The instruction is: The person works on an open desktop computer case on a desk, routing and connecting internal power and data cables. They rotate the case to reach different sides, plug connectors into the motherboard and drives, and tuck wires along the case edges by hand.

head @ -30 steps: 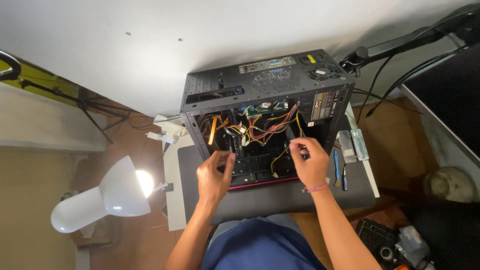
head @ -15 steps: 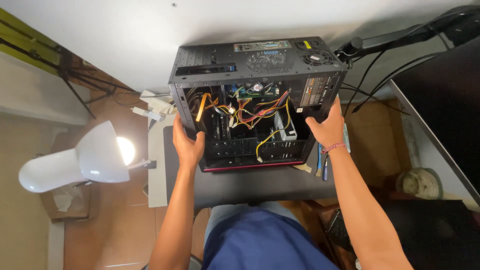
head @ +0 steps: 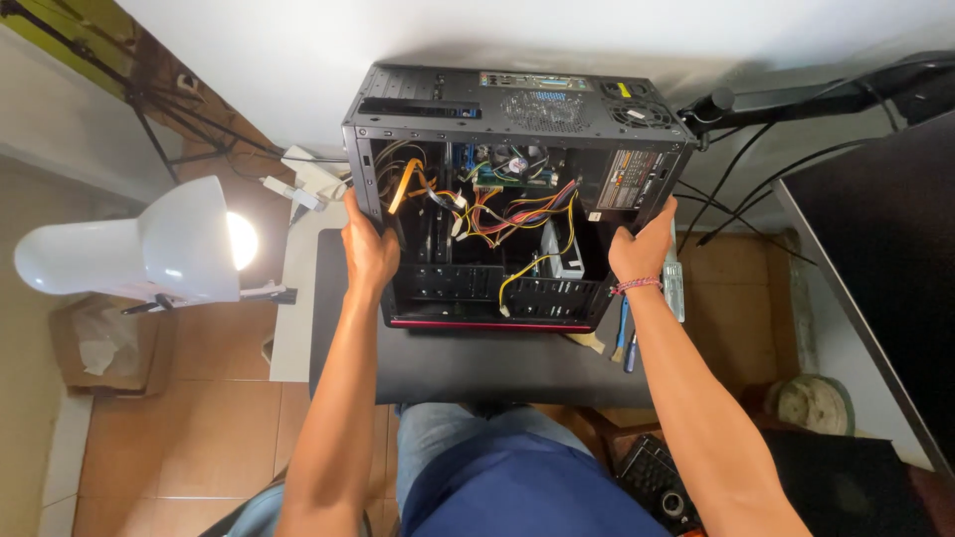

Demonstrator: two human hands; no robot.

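Observation:
An open black computer case (head: 517, 109) lies on a dark table top (head: 468, 363), its inside facing up, full of orange, yellow and red cables (head: 507, 214). My left hand (head: 368, 249) grips the case's left wall. On the right wall, beside the power supply (head: 622, 184), my right hand (head: 642, 249) holds the edge; a bracelet is on that wrist. Both hands are closed on the case sides.
A lit white lamp (head: 149, 244) stands at the left. Screwdrivers (head: 627, 338) lie on the table by the case's right side. A dark monitor (head: 875, 229) and its arm (head: 796, 99) are at the right. White power strip (head: 303, 179) sits behind left.
My hands left the cables inside the case and moved out to its two side walls. The view has shifted, so the case sits more centred.

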